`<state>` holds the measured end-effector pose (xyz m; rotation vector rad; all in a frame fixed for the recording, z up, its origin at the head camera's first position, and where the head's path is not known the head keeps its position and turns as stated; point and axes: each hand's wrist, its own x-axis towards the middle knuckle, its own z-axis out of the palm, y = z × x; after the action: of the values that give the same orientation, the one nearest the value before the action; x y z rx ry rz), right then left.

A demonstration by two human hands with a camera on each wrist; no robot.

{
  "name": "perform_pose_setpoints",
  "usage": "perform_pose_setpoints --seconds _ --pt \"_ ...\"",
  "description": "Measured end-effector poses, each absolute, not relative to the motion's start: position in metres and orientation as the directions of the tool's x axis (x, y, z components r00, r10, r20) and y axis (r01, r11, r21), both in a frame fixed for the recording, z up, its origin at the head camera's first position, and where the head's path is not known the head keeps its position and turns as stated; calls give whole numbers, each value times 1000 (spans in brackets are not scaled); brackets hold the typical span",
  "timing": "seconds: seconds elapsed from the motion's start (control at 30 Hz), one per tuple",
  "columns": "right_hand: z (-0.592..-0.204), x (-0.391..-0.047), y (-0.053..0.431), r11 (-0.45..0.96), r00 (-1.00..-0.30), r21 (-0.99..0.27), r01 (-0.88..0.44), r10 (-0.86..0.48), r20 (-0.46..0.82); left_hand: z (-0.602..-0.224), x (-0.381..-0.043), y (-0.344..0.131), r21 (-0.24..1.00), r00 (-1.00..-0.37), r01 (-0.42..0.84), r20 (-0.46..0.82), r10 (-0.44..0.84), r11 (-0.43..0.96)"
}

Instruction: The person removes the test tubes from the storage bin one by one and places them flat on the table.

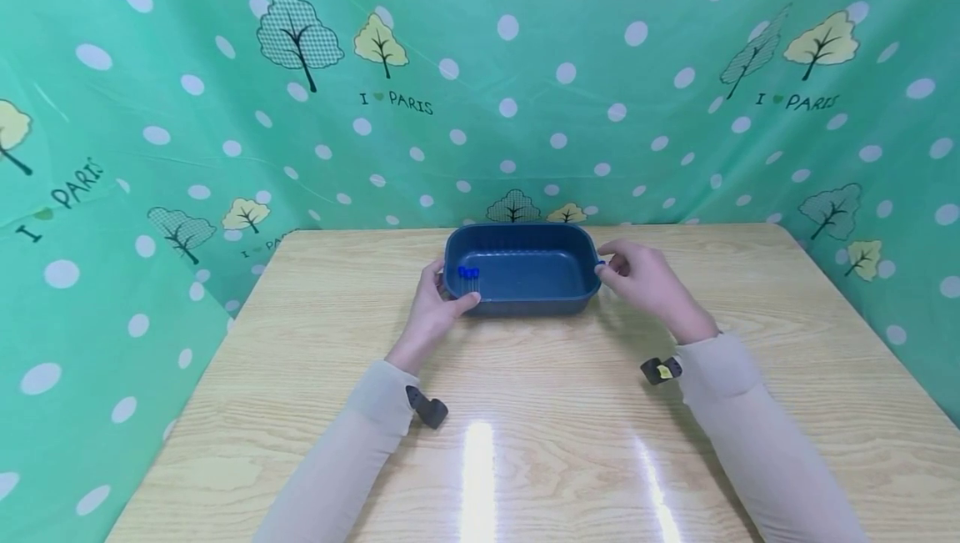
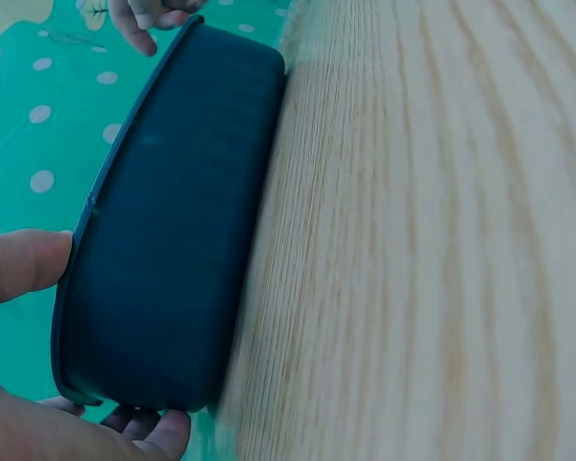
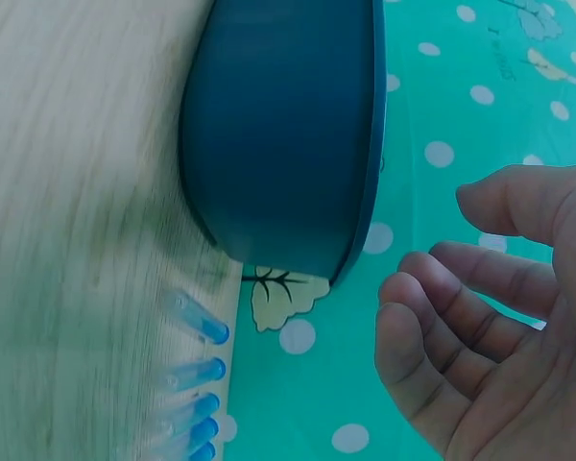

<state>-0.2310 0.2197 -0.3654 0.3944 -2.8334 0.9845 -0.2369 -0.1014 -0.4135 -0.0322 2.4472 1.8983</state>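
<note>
A dark blue rectangular basin sits at the back of the table. My left hand grips its left end, thumb at the rim and fingers curled round the outside, as the left wrist view also shows. Inside the basin, near that end, are several clear tubes with blue caps. At the opposite end, my right hand has its fingertips close by the rim. The right wrist view shows that hand with its thumb apart from loosely bent fingers and nothing between them. Several blue-capped clear tubes appear near the basin there.
The wooden table stretches out in front of the basin, with bright light reflections on it. Behind and at the sides hangs a green cloth with white dots and trees. A small dark camera is strapped to each wrist.
</note>
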Motion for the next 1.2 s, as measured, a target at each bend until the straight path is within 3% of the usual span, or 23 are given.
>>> perform_pose_setpoints --seconds 1.2 --pt "-360 -241 145 750 -924 -546 -375 -352 152 -413 -236 -100 965 -999 -47 -50 5 256"
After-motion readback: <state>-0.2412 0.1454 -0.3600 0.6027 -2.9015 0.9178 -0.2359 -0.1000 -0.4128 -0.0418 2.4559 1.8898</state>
